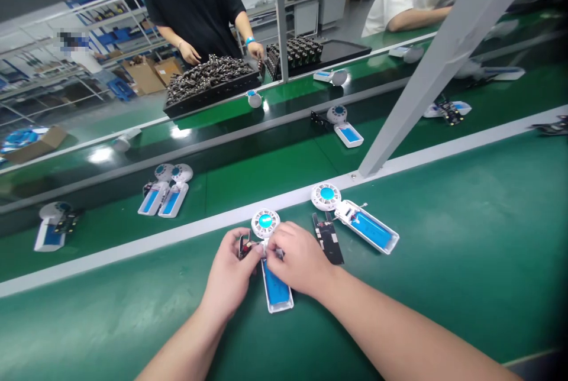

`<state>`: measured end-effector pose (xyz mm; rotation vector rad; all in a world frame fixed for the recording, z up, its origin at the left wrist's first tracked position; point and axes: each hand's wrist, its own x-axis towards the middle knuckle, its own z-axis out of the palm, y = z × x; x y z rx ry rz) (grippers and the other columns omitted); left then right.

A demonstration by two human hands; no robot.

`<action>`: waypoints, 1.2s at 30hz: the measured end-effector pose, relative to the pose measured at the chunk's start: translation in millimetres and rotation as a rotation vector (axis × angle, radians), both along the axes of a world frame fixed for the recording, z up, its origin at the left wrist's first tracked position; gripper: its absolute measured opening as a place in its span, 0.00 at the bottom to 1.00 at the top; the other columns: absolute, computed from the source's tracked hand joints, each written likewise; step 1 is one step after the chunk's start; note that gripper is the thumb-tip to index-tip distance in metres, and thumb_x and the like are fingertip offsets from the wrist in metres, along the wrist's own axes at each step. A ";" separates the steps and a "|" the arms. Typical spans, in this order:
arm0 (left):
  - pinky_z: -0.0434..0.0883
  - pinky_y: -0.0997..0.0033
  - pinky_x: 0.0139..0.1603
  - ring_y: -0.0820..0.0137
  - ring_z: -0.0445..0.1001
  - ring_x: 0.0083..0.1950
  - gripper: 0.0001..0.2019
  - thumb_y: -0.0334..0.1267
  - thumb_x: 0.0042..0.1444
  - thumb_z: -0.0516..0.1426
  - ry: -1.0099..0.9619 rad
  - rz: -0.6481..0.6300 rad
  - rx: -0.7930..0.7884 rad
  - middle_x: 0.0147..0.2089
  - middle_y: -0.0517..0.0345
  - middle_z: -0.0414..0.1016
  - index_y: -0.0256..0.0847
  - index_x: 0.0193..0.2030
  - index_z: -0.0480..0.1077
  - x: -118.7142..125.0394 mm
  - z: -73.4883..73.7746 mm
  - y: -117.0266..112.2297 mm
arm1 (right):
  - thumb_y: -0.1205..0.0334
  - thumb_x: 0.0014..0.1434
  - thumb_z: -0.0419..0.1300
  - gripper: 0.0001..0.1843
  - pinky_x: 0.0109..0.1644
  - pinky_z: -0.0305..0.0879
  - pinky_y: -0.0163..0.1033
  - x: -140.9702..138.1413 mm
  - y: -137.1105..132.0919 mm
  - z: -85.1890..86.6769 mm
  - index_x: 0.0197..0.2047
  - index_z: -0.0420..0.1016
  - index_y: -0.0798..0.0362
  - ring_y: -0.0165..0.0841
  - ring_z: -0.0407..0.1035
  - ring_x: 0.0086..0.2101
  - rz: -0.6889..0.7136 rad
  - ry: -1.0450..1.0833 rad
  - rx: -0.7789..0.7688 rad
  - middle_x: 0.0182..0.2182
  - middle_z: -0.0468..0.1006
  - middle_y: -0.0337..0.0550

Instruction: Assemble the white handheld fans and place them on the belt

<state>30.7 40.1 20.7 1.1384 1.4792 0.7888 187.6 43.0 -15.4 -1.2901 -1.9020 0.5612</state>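
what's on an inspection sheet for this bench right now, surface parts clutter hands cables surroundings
surface: green conveyor belt with a white edge strip
job's things: white fan unit with blue centre and blue-lined housing, in both hands; small black circuit board in the left fingers; second fan unit beside it, with a black circuit board lying alongside
clutter: more fan units on the farther belt
hands: left hand holds the small board; right hand pinches the unit's neck
cables: nothing seen
surroundings: co-worker in black at a tray of dark parts; grey post
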 end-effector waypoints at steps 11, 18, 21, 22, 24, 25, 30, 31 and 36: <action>0.72 0.70 0.41 0.67 0.77 0.39 0.19 0.44 0.51 0.62 0.104 0.041 0.099 0.40 0.55 0.79 0.39 0.49 0.70 8.4 -3.4 9.4 | 0.71 0.51 0.58 0.06 0.34 0.61 0.35 2.1 3.3 -1.8 0.27 0.67 0.52 0.31 0.67 0.31 -0.107 0.233 -0.158 0.28 0.72 0.38; 0.71 0.72 0.37 0.71 0.75 0.33 0.21 0.35 0.46 0.64 0.200 0.062 0.147 0.33 0.62 0.76 0.40 0.49 0.69 9.8 -11.9 10.2 | 0.68 0.53 0.60 0.04 0.33 0.67 0.36 -2.3 1.9 -7.2 0.34 0.74 0.52 0.32 0.71 0.29 -0.276 0.415 -0.324 0.28 0.76 0.38; 0.72 0.72 0.41 0.70 0.76 0.37 0.21 0.36 0.46 0.65 0.153 0.093 0.157 0.38 0.58 0.78 0.40 0.48 0.70 7.5 -17.7 11.6 | 0.70 0.56 0.59 0.08 0.43 0.69 0.39 -0.8 2.1 -8.5 0.35 0.78 0.51 0.34 0.73 0.36 -0.150 0.418 -0.235 0.34 0.79 0.41; 0.72 0.71 0.42 0.69 0.77 0.39 0.21 0.37 0.46 0.65 0.105 0.107 0.154 0.40 0.57 0.78 0.40 0.48 0.70 7.0 -18.4 11.8 | 0.70 0.56 0.60 0.08 0.45 0.69 0.40 -0.2 2.3 -8.3 0.34 0.79 0.50 0.34 0.73 0.38 -0.121 0.406 -0.210 0.35 0.79 0.41; 0.72 0.71 0.41 0.69 0.77 0.38 0.22 0.40 0.48 0.64 -0.016 0.108 0.128 0.40 0.56 0.79 0.39 0.50 0.70 6.8 -17.8 11.4 | 0.71 0.55 0.61 0.08 0.45 0.69 0.41 0.2 2.5 -7.7 0.33 0.79 0.50 0.35 0.73 0.38 -0.119 0.365 -0.166 0.34 0.79 0.41; 0.72 0.71 0.39 0.69 0.76 0.36 0.22 0.41 0.49 0.64 -0.064 0.095 0.110 0.38 0.57 0.79 0.39 0.51 0.69 7.0 -16.9 10.7 | 0.72 0.54 0.61 0.07 0.44 0.69 0.41 -0.1 2.4 -7.5 0.31 0.78 0.51 0.36 0.73 0.38 -0.138 0.330 -0.139 0.33 0.79 0.41; 0.69 0.75 0.36 0.73 0.73 0.32 0.24 0.39 0.47 0.66 -0.022 0.040 0.109 0.31 0.62 0.76 0.40 0.52 0.69 8.1 -13.2 5.5 | 0.73 0.52 0.61 0.07 0.41 0.66 0.42 -5.3 -1.8 -7.4 0.26 0.75 0.53 0.37 0.70 0.35 -0.171 0.137 0.033 0.29 0.78 0.43; 0.69 0.76 0.36 0.73 0.72 0.32 0.23 0.38 0.48 0.65 -0.004 0.041 0.116 0.31 0.62 0.76 0.40 0.51 0.69 7.9 -13.2 4.8 | 0.72 0.54 0.60 0.08 0.41 0.66 0.42 -6.2 -2.9 -7.3 0.25 0.74 0.53 0.37 0.70 0.35 -0.166 0.107 0.054 0.29 0.78 0.43; 0.70 0.77 0.36 0.74 0.72 0.31 0.22 0.39 0.48 0.65 -0.072 0.066 0.094 0.32 0.61 0.76 0.40 0.51 0.70 5.7 -14.9 5.4 | 0.70 0.57 0.58 0.12 0.40 0.62 0.43 -6.3 -5.2 -4.9 0.23 0.73 0.53 0.36 0.67 0.32 -0.118 -0.010 0.105 0.27 0.76 0.43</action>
